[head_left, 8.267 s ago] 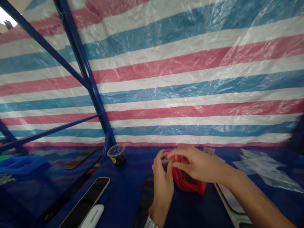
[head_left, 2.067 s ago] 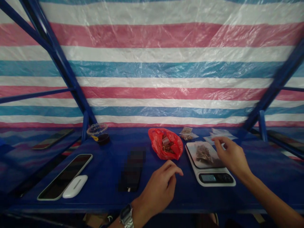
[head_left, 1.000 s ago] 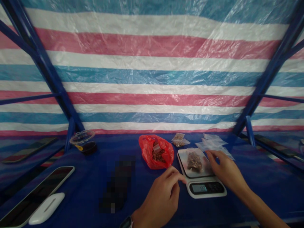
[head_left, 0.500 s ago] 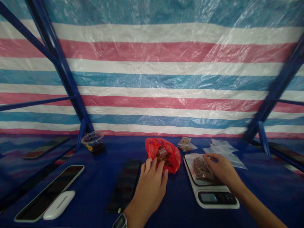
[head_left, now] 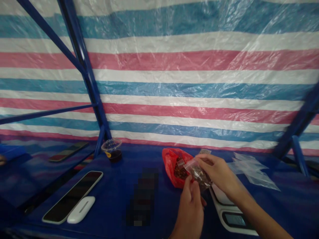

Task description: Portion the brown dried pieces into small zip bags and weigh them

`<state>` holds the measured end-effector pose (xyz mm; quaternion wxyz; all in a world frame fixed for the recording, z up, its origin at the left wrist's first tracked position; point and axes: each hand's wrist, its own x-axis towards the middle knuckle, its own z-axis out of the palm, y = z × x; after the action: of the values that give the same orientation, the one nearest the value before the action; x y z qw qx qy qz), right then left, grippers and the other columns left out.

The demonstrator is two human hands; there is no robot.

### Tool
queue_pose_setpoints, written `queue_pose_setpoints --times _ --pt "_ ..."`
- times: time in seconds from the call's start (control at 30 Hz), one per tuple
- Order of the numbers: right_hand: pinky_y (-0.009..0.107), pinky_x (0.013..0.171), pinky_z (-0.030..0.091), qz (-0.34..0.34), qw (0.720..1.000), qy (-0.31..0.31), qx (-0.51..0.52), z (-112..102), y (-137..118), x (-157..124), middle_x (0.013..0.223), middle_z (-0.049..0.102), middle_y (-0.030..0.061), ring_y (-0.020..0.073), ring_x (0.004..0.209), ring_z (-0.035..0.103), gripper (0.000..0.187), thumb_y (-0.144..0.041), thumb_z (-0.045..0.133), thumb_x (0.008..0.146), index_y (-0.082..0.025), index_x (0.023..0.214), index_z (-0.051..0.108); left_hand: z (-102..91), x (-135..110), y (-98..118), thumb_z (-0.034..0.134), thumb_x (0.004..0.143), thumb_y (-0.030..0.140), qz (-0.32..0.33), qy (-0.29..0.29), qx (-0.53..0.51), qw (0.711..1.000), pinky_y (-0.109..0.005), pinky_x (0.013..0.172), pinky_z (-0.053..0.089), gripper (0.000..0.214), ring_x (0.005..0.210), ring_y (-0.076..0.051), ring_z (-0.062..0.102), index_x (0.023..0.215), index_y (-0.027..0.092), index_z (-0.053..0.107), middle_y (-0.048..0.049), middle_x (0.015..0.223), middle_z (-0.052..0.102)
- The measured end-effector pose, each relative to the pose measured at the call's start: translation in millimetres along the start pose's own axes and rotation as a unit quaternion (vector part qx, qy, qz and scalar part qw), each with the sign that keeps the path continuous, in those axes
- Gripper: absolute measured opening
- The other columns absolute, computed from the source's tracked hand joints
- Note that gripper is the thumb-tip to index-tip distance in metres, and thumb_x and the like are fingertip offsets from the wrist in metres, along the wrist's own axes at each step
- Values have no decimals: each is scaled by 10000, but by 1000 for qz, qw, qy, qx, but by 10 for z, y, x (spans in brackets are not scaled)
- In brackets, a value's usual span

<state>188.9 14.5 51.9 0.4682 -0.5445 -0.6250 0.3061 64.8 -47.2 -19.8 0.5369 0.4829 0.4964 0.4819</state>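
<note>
A small clear zip bag (head_left: 201,177) of dried brown bits is held up between my two hands, just right of the red plastic bag (head_left: 168,165). My right hand (head_left: 219,169) pinches the zip bag by its upper edge. Lower down, the closed fingers of my left hand (head_left: 191,202) grip its near left side. Loose brown bits and a small clear piece lie in the open red bag. Beneath my right forearm stands a white kitchen scale (head_left: 224,212), partly hidden, its digits too blurred to read.
Several flat clear bags (head_left: 256,171) lie at the right. Another small bag (head_left: 205,151) shows behind my right hand. Leftward are a lidded cup of dark liquid (head_left: 112,152), a phone (head_left: 73,196), a white case (head_left: 81,209) and a blurred dark object (head_left: 143,196). Striped sheeting hangs behind.
The filled zip bag has left the scale and moved left in my right hand. My left hand has gone from the red bag to the zip bag. The view has swung left.
</note>
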Motion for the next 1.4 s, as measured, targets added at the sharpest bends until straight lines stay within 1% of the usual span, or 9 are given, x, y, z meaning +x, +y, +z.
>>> queue_pose_setpoints --times 0.1,0.23,0.43,0.67,0.77,0.9,1.03,1.23,1.4 --pt "294 621 573 3 997 -31 -68 177 -11 169 798 827 62 235 716 775 190 -322 656 790 -210 894 769 124 106 -56 467 1002 599 -58 32 -138 988 -268 479 391 504 458 -118 548 1164 148 619 -90 910 759" --pt "288 649 567 -16 993 -37 -113 308 -2 273 731 815 41 232 706 773 85 -209 665 750 -230 711 737 202 256 -98 504 987 526 -140 56 -207 967 -246 416 333 390 358 -106 515 1116 168 588 -78 811 778" --pt "279 635 560 -25 990 -60 -129 387 2 293 704 809 26 217 669 767 147 -158 630 763 -238 694 732 193 329 -119 451 994 439 -126 61 -226 964 -251 405 318 390 343 -130 547 1242 160 564 -71 781 778" --pt "304 727 587 -44 988 -72 -131 345 13 301 830 839 47 232 769 786 120 -206 657 788 -225 775 775 48 273 86 525 982 371 -133 86 -231 960 -230 417 299 245 368 -98 516 1094 167 603 26 689 632" --pt "319 755 604 -50 988 -71 -127 332 25 295 894 851 60 242 794 793 159 -227 642 808 -218 840 798 -6 249 155 483 1007 352 -153 82 -239 955 -222 428 335 292 392 -91 538 1166 138 602 17 740 641" --pt "328 754 610 -56 987 -82 -125 330 35 277 896 857 51 254 811 800 179 -237 636 813 -230 833 813 -39 236 225 398 1025 306 -181 61 -250 949 -229 425 370 425 371 -99 567 1395 144 529 -9 837 701" --pt "340 778 614 -57 987 -93 -114 327 38 250 905 859 52 261 841 808 195 -260 633 826 -229 836 825 -64 230 253 367 1025 256 -184 42 -252 949 -221 425 350 479 375 -107 581 1485 190 484 22 753 671" --pt "345 798 627 -51 989 -90 -102 329 42 229 900 862 47 260 834 810 191 -247 633 817 -227 845 821 -105 227 195 555 948 490 -180 -3 -281 943 -236 467 372 389 440 -108 593 1121 161 670 -40 887 739" --pt "338 771 625 -44 990 -94 -99 353 36 230 893 861 49 259 833 814 198 -238 623 823 -217 852 817 -78 238 173 535 942 458 -191 -4 -289 938 -243 490 390 329 461 -108 607 1012 159 653 -44 905 725"
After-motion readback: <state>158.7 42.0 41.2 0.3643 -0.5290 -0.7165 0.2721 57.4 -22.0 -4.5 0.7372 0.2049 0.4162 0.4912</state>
